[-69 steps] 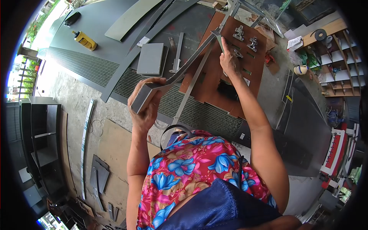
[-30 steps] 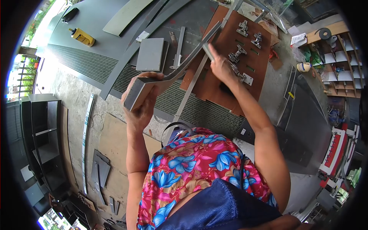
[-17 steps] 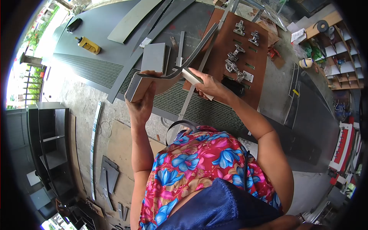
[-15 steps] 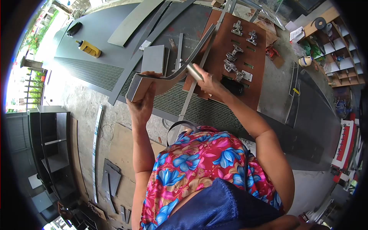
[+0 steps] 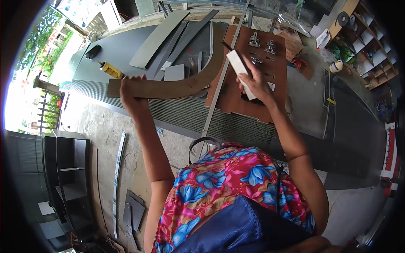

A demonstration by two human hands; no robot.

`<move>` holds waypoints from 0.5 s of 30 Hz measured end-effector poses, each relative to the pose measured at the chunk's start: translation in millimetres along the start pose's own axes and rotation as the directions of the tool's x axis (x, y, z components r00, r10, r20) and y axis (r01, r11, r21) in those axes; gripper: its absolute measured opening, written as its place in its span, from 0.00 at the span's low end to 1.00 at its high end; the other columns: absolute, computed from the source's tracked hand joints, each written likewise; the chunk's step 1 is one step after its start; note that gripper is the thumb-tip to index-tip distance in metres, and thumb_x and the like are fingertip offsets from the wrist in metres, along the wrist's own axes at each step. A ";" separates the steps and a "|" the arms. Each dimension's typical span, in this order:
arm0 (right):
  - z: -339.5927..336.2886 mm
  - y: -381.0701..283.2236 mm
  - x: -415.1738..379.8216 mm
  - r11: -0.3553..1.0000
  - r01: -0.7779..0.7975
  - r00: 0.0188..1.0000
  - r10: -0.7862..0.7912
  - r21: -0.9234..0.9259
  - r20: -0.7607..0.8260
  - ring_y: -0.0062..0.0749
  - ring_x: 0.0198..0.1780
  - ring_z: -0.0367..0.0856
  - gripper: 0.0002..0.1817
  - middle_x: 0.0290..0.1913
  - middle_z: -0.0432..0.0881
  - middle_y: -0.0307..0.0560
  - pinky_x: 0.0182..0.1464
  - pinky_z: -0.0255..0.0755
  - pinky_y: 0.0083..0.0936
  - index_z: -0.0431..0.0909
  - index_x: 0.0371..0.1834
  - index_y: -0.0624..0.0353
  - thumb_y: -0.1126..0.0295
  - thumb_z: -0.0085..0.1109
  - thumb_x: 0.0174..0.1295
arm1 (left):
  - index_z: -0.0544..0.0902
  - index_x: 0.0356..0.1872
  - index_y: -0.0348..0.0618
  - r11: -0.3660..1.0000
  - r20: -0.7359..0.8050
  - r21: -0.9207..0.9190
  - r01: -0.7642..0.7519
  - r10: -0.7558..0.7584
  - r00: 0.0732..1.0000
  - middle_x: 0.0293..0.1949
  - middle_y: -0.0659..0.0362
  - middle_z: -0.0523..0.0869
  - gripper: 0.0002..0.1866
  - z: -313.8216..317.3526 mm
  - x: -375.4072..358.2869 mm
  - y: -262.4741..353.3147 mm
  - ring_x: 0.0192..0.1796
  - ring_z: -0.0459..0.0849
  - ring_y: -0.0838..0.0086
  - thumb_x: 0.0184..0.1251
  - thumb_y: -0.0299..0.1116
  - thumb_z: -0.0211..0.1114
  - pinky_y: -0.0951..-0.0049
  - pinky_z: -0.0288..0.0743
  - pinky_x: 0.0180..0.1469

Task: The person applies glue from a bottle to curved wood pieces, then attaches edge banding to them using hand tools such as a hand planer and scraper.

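Note:
My left hand (image 5: 130,96) grips the near end of a long curved board (image 5: 177,86), brown face up, held flat over the grey worktable (image 5: 114,50). My right hand (image 5: 255,84) holds a pale rectangular block (image 5: 238,67) upright above a brown panel (image 5: 257,71). Metal hinges (image 5: 260,44) lie on that brown panel beyond my right hand. A thin metal bar (image 5: 217,95) runs between my two hands.
A yellow bottle (image 5: 110,69), a small grey square panel (image 5: 174,72) and long grey strips (image 5: 158,38) lie on the table. Shelves with clutter (image 5: 358,33) stand at the right, a dark cabinet (image 5: 67,177) at the left, offcuts (image 5: 133,211) on the floor.
The curved board turned from edge-up with grey side showing to flat with brown face up, and my left hand moved left. My right hand lifted away with the pale block.

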State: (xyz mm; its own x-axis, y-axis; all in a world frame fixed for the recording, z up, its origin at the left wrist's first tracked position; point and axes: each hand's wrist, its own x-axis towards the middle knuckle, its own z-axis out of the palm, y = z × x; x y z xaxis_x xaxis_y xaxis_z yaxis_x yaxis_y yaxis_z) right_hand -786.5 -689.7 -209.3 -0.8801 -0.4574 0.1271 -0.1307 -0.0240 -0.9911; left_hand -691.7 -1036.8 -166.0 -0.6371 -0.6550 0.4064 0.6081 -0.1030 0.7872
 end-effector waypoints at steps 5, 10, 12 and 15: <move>-12.9 23.0 -30.9 0.984 0.021 0.985 -0.051 -0.179 -0.163 0.19 0.26 0.76 0.31 0.32 0.78 0.39 0.27 0.74 0.17 0.55 0.76 0.44 0.69 0.48 0.69 | 0.72 0.43 0.36 0.816 -0.203 -0.508 0.278 -0.427 0.881 0.35 0.50 0.76 0.13 -33.3 -4.0 9.2 0.39 0.78 0.59 0.62 0.34 0.59 0.47 0.71 0.58; 0.7 50.9 -44.0 0.957 0.106 0.977 -0.151 -0.270 -0.148 0.19 0.25 0.75 0.30 0.32 0.79 0.40 0.29 0.75 0.21 0.55 0.76 0.43 0.69 0.46 0.70 | 0.70 0.39 0.38 0.752 -0.180 -0.551 0.361 -0.530 0.829 0.34 0.51 0.75 0.11 -51.9 -18.4 -22.2 0.37 0.77 0.60 0.61 0.33 0.59 0.51 0.72 0.52; 9.3 55.6 -51.3 0.965 0.005 0.994 -0.033 -0.264 -0.102 0.19 0.24 0.75 0.31 0.30 0.79 0.40 0.27 0.75 0.21 0.54 0.76 0.42 0.68 0.46 0.70 | 0.71 0.37 0.39 0.755 -0.225 -0.538 0.374 -0.557 0.799 0.33 0.52 0.75 0.10 -46.1 -25.8 -34.4 0.37 0.77 0.60 0.60 0.33 0.59 0.52 0.72 0.51; 24.3 60.0 -59.3 0.963 -0.198 0.978 0.181 -0.183 -0.106 0.19 0.21 0.75 0.32 0.27 0.78 0.40 0.23 0.74 0.21 0.52 0.76 0.44 0.69 0.46 0.69 | 0.71 0.34 0.40 0.768 -0.313 -0.550 0.328 -0.554 0.772 0.31 0.53 0.75 0.08 -17.4 -36.5 -33.9 0.36 0.76 0.62 0.59 0.32 0.59 0.57 0.73 0.49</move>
State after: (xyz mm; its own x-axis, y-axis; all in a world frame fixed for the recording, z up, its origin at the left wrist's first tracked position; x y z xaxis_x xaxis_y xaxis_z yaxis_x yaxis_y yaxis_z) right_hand -731.0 -685.6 -277.3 -0.9326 -0.3574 -0.0507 -0.0352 0.2298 -0.9726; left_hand -680.8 -1022.4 -215.6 -0.6800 -0.6827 -0.2674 0.5183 -0.7056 0.4832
